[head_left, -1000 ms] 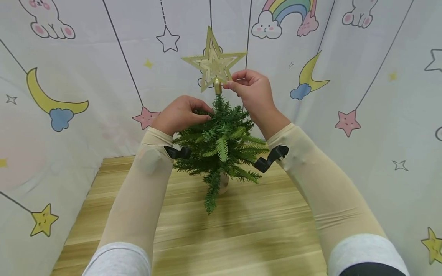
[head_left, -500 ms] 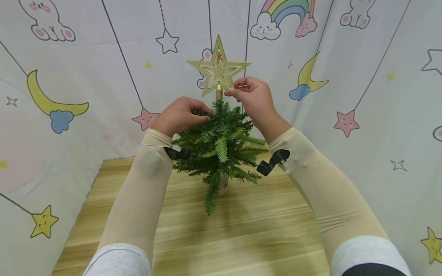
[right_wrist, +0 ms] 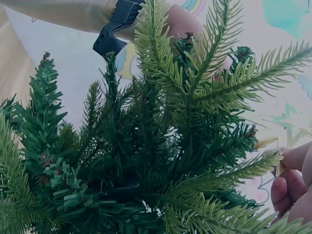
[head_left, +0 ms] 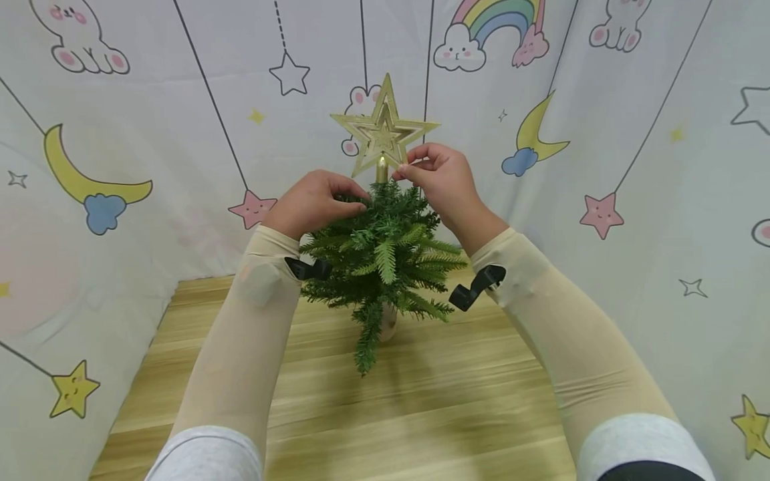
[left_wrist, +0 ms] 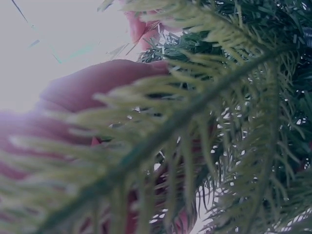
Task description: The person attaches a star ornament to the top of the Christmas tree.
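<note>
A small green artificial tree [head_left: 381, 260] stands on the wooden table [head_left: 337, 407]. A gold star topper [head_left: 383, 128] sits upright at its tip on a short gold stem. My right hand [head_left: 442, 179] pinches the star's lower right edge near the stem. My left hand [head_left: 313, 200] grips the upper branches on the tree's left side. In the left wrist view, blurred branches [left_wrist: 204, 126] cover my left hand's fingers [left_wrist: 97, 87]. In the right wrist view the tree's branches [right_wrist: 146, 146] fill the frame, and my right fingertips [right_wrist: 292, 180] show at the right edge.
A white cloth backdrop [head_left: 120, 133] printed with moons, stars, a rainbow and rabbits encloses the table on the left, back and right. Black camera clips [head_left: 478, 287] sit on both wrists over beige sleeves.
The star has come down and to the right onto the treetop, turning more upright, with my right hand following it. My left hand has stayed on the branches.
</note>
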The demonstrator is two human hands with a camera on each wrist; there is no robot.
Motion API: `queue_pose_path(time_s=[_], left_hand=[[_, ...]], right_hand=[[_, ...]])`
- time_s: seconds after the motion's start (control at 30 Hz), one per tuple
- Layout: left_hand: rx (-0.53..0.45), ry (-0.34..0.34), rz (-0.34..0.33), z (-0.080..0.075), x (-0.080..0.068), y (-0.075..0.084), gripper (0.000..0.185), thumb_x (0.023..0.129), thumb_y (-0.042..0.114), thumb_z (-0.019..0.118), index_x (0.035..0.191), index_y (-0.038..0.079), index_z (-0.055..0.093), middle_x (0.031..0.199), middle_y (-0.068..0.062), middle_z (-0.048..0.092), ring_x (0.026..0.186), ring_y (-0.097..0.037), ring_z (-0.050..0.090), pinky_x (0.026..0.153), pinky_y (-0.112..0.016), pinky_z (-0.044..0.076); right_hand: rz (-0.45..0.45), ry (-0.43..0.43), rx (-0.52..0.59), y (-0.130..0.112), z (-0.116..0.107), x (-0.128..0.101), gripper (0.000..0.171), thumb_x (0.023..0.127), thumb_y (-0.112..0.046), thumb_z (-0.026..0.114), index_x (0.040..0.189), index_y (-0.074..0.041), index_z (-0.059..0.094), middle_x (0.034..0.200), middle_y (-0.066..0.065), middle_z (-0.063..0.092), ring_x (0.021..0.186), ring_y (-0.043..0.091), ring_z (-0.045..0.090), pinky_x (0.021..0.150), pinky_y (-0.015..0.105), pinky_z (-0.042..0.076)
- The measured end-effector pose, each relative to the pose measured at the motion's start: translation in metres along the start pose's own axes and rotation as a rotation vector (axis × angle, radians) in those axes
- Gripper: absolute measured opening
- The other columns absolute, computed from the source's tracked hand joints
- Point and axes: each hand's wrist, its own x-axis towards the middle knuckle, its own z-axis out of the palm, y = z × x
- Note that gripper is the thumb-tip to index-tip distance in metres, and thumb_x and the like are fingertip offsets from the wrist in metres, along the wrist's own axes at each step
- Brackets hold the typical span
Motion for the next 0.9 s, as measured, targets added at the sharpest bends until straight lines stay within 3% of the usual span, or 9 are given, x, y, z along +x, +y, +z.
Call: queue_pose_path(time_s=[0.2, 0.3, 0.53, 0.73, 0.9], left_hand=[[-0.008, -0.005, -0.004, 0.0, 0.0, -0.001, 0.016, 0.091, 0.028, 0.071, 0.106, 0.026, 0.076, 0.108, 0.008, 0.07, 0.095, -0.013, 0.058, 0.081, -0.035, 0.046], [-0.009, -0.005, -0.007, 0.0, 0.0, -0.001, 0.015, 0.091, 0.028, 0.07, 0.105, 0.027, 0.076, 0.108, 0.008, 0.07, 0.092, -0.015, 0.057, 0.079, -0.035, 0.046], [0.005, -0.006, -0.007, -0.001, 0.0, 0.001, 0.014, 0.092, 0.03, 0.07, 0.104, 0.029, 0.076, 0.106, 0.008, 0.07, 0.088, -0.016, 0.056, 0.076, -0.035, 0.046], [0.006, -0.01, -0.009, 0.0, -0.001, 0.002, 0.014, 0.092, 0.03, 0.07, 0.104, 0.029, 0.077, 0.105, 0.008, 0.071, 0.09, -0.015, 0.058, 0.078, -0.035, 0.046], [-0.003, -0.008, 0.005, 0.0, -0.001, 0.001, 0.014, 0.092, 0.029, 0.07, 0.104, 0.027, 0.077, 0.106, 0.007, 0.071, 0.089, -0.015, 0.058, 0.077, -0.036, 0.046]], right_hand=[[-0.033, 0.009, -0.114, 0.001, -0.001, -0.001, 0.004, 0.093, -0.015, 0.069, 0.089, -0.015, 0.068, 0.087, 0.006, 0.074, 0.06, 0.014, 0.049, 0.05, 0.027, 0.027], [-0.047, 0.007, -0.168, 0.0, -0.001, -0.001, 0.003, 0.094, -0.015, 0.067, 0.093, -0.013, 0.07, 0.087, 0.004, 0.074, 0.06, 0.011, 0.052, 0.049, 0.026, 0.029], [-0.046, 0.014, -0.246, -0.005, -0.001, -0.001, 0.011, 0.095, -0.013, 0.066, 0.102, -0.009, 0.073, 0.087, 0.002, 0.075, 0.069, 0.019, 0.061, 0.047, 0.025, 0.027], [-0.057, 0.003, -0.333, -0.009, -0.001, -0.004, 0.012, 0.095, -0.015, 0.067, 0.103, -0.011, 0.075, 0.084, 0.0, 0.074, 0.056, 0.018, 0.048, 0.046, 0.025, 0.027], [-0.118, -0.016, -0.448, -0.007, 0.001, -0.005, 0.014, 0.095, -0.017, 0.066, 0.103, -0.011, 0.076, 0.082, -0.002, 0.073, 0.064, 0.016, 0.058, 0.048, 0.026, 0.031]])
